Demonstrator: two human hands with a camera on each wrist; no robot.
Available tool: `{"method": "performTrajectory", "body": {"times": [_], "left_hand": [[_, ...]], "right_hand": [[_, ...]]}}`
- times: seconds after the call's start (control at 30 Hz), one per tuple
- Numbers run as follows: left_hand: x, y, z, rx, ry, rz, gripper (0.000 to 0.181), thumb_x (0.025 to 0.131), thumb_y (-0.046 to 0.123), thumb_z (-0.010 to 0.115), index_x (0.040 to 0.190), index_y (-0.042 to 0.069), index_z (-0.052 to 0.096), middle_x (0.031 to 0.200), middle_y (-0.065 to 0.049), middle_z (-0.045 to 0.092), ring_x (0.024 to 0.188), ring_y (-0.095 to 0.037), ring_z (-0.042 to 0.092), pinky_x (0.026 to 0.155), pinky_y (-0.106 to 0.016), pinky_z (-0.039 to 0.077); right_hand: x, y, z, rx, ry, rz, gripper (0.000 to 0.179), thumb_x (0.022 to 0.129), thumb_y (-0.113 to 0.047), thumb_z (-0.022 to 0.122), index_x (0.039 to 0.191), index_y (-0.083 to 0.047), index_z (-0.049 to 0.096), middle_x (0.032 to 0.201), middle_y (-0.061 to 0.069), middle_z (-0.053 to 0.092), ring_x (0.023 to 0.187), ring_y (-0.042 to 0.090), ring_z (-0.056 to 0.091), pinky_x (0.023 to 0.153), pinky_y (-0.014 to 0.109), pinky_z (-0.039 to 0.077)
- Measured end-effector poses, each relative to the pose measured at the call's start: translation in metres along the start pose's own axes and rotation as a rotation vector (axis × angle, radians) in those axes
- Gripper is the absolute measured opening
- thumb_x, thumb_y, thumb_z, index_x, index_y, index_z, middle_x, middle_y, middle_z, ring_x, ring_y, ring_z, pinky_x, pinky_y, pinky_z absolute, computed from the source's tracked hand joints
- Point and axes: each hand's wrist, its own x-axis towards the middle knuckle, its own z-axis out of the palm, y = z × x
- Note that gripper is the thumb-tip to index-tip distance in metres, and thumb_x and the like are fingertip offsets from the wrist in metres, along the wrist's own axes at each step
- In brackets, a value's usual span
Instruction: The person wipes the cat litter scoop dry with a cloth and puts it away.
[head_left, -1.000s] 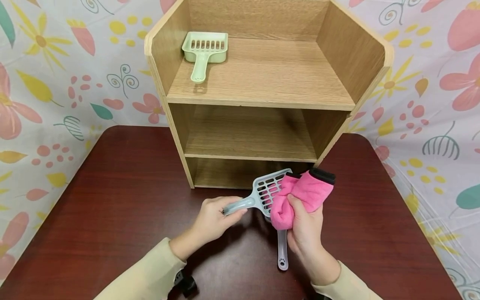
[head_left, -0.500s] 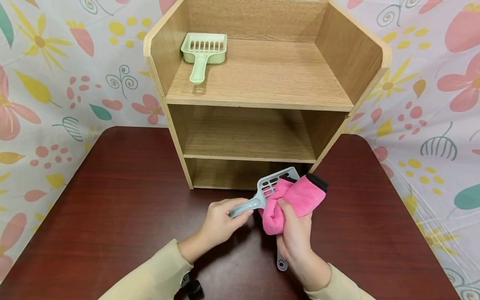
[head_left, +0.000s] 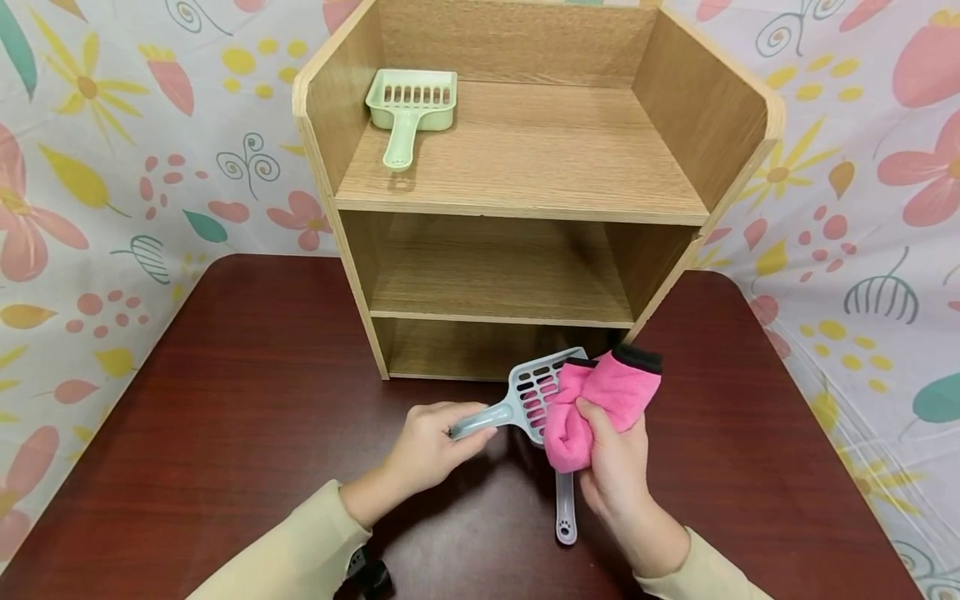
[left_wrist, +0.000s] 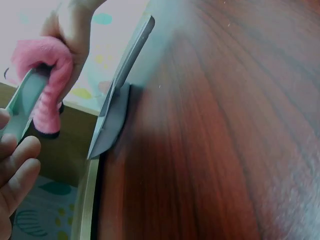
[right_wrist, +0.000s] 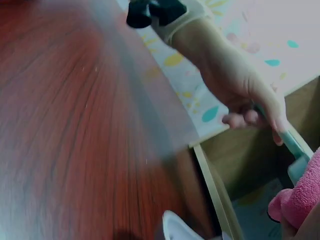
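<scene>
In the head view, my left hand (head_left: 431, 446) grips the handle of a light blue slotted litter scoop (head_left: 534, 392), holding it above the table. My right hand (head_left: 618, 475) clasps a bunched pink cloth (head_left: 600, 404) with black edging against the scoop's head, covering its right part. Below them a grey litter scoop (head_left: 566, 508) lies on the table, its paw-print handle toward me. The left wrist view shows this grey scoop sitting on a shallow grey holder (left_wrist: 117, 117). From the right wrist, the cloth (right_wrist: 302, 195) appears wrapped over the blue scoop's edge.
A wooden shelf unit (head_left: 521, 215) stands at the back of the dark red table (head_left: 247, 400). On its top level, at the left, a pale green litter scoop (head_left: 402, 137) rests on a matching holder. Patterned fabric (head_left: 150, 183) hangs around the table.
The pink cloth went left across the scoop's head, then back right, uncovering its slots again. My left hand shifted slightly right with the scoop and returned.
</scene>
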Motion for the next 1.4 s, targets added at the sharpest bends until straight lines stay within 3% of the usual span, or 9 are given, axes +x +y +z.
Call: {"method": "performTrajectory", "body": {"times": [0.17,0.3,0.43,0.6,0.7,0.8,1.07,1.17,1.4], "left_hand": [[-0.001,-0.004,-0.009,-0.018,-0.047,-0.022,0.018,0.075,0.011,0.076,0.091,0.005,0.074,0.08,-0.004,0.073,0.067,-0.007,0.063,0.061,-0.014,0.051],[0.0,-0.007,-0.017,-0.027,-0.089,-0.015,0.017,0.074,0.011,0.077,0.09,0.005,0.074,0.08,-0.005,0.073,0.068,-0.006,0.064,0.061,-0.013,0.05],[0.001,-0.009,-0.025,-0.027,-0.134,-0.019,0.016,0.074,0.01,0.077,0.089,0.005,0.074,0.079,-0.004,0.073,0.067,-0.004,0.062,0.06,-0.012,0.049],[0.006,-0.008,-0.032,-0.032,-0.176,-0.035,0.016,0.074,0.01,0.077,0.09,0.007,0.074,0.078,-0.001,0.072,0.065,-0.001,0.058,0.059,-0.011,0.048],[0.009,-0.006,-0.032,-0.043,-0.199,-0.042,0.016,0.076,0.012,0.077,0.091,0.008,0.074,0.079,-0.001,0.072,0.065,0.0,0.057,0.058,-0.011,0.047],[0.011,-0.003,-0.031,-0.053,-0.221,-0.049,0.016,0.077,0.013,0.076,0.092,0.008,0.073,0.08,-0.001,0.072,0.066,0.0,0.057,0.058,-0.01,0.047],[0.014,0.001,-0.03,-0.054,-0.255,-0.034,0.017,0.078,0.012,0.075,0.094,0.006,0.073,0.08,-0.001,0.072,0.068,-0.002,0.059,0.06,-0.01,0.047],[0.015,0.003,-0.03,-0.056,-0.271,-0.014,0.018,0.078,0.012,0.075,0.095,0.006,0.073,0.08,-0.001,0.072,0.068,-0.003,0.059,0.059,-0.009,0.047],[0.017,0.008,-0.026,-0.07,-0.273,-0.02,0.018,0.078,0.011,0.075,0.095,0.006,0.073,0.08,-0.001,0.071,0.069,-0.003,0.059,0.06,-0.009,0.047]], "right_hand": [[0.007,-0.01,-0.012,-0.171,-0.043,-0.004,0.035,0.087,0.003,0.061,0.114,-0.014,0.048,0.104,-0.002,0.059,0.088,0.008,0.061,0.078,0.021,0.053],[0.014,-0.027,-0.024,-0.471,-0.161,-0.044,0.032,0.084,0.0,0.065,0.111,-0.01,0.052,0.091,-0.009,0.063,0.077,0.006,0.061,0.069,0.021,0.053],[0.023,-0.05,-0.039,-0.863,-0.349,-0.293,0.032,0.08,-0.001,0.067,0.11,-0.005,0.056,0.084,-0.011,0.061,0.072,0.002,0.056,0.064,0.018,0.048],[0.032,-0.074,-0.04,-1.158,-0.626,-0.672,0.048,0.071,0.002,0.07,0.116,-0.01,0.059,0.11,-0.004,0.056,0.097,0.001,0.049,0.079,0.013,0.039],[0.03,-0.081,-0.029,-1.324,-0.762,-0.771,0.057,0.071,-0.005,0.073,0.124,-0.016,0.055,0.122,-0.002,0.052,0.106,0.007,0.049,0.085,0.022,0.044],[0.024,-0.083,-0.017,-1.503,-0.847,-0.822,0.064,0.073,-0.016,0.075,0.131,-0.02,0.049,0.128,-0.003,0.049,0.109,0.015,0.055,0.079,0.036,0.05],[0.012,-0.076,-0.002,-1.74,-0.993,-0.84,0.059,0.085,-0.055,0.06,0.138,-0.034,0.047,0.139,-0.001,0.048,0.11,0.025,0.056,0.071,0.041,0.053],[0.009,-0.074,0.001,-1.786,-1.015,-0.867,0.05,0.088,-0.052,0.057,0.136,-0.038,0.049,0.135,-0.002,0.05,0.105,0.024,0.056,0.066,0.039,0.053],[0.004,-0.073,0.003,-1.745,-0.979,-1.063,0.029,0.083,-0.033,0.07,0.111,-0.03,0.065,0.115,-0.006,0.054,0.083,0.018,0.056,0.049,0.027,0.045]]}}
